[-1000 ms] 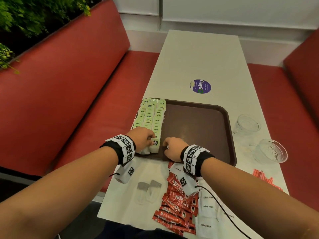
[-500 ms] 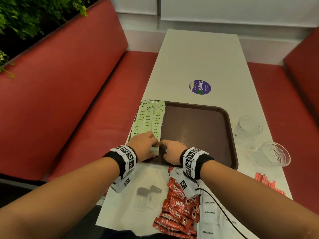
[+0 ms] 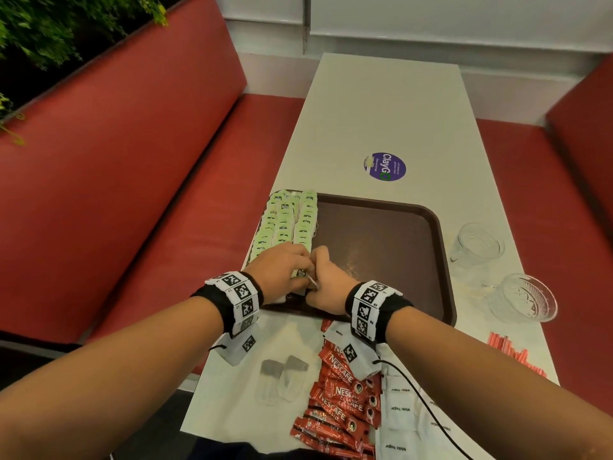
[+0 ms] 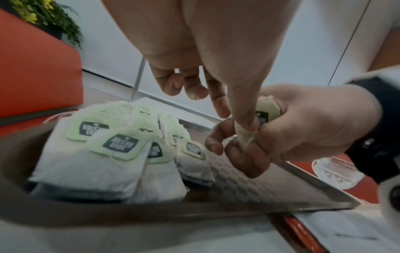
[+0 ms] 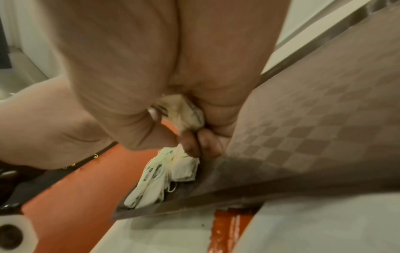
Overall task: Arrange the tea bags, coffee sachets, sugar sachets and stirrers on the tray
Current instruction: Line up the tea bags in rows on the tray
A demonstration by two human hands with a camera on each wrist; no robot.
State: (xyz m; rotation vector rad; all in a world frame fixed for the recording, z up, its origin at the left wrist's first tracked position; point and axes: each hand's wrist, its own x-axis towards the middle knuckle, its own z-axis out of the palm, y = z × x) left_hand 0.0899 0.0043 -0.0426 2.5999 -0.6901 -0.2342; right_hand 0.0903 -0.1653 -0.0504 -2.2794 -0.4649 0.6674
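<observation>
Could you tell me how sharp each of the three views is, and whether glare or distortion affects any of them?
Head view: sharp, wide-angle bend at the edges, faint glare on the tray. Left wrist view: tea bags legible but soft, the left hand looming large. Right wrist view: blurriest, the right hand filling the frame.

The right hand (image 3: 326,280) now meets the left hand (image 3: 282,272), both pinching one tea bag (image 4: 260,113) above the tray's (image 3: 398,260) near-left corner.

head cam looking down my arms at the tray (image 3: 444,260), both wrist cams right up close, low over its near-left corner
</observation>
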